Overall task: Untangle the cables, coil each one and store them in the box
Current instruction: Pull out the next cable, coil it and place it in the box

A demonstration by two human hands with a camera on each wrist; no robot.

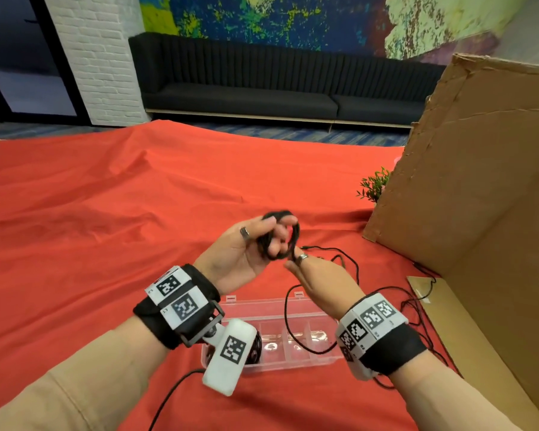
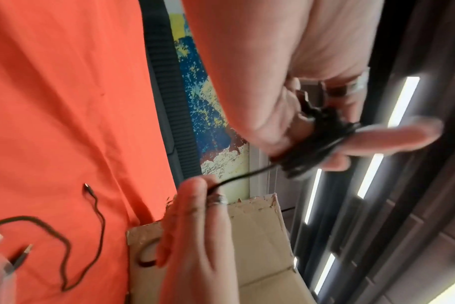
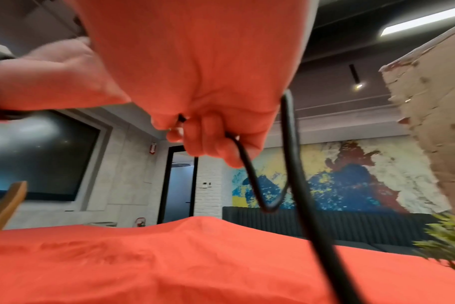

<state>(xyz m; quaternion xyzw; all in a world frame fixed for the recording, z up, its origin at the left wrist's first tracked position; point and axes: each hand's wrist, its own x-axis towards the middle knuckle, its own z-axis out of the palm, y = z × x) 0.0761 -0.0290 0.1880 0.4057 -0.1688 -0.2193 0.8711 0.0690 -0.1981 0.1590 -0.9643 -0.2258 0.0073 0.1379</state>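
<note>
Red cloth covers the table in the head view, where both hands are raised close together above it: the left hand has a black cable coil wound round its fingers, and the right hand pinches the strand running out of that coil. Below the wrists a clear plastic compartment box lies open on the cloth, with another dark coil in its left end, partly hidden by the wrist camera. The loose cable trails across the cloth to the right, towards a large cardboard box with a small green plant beside it. From the left wrist, the left hand grips the coil between thumb and fingers, while the right hand holds the taut strand just below; a cable end with a small plug lies on the cloth. From the right wrist, the right hand is curled on the black cable, which drops down in a loop, and the left hand sits just beside it.
</note>
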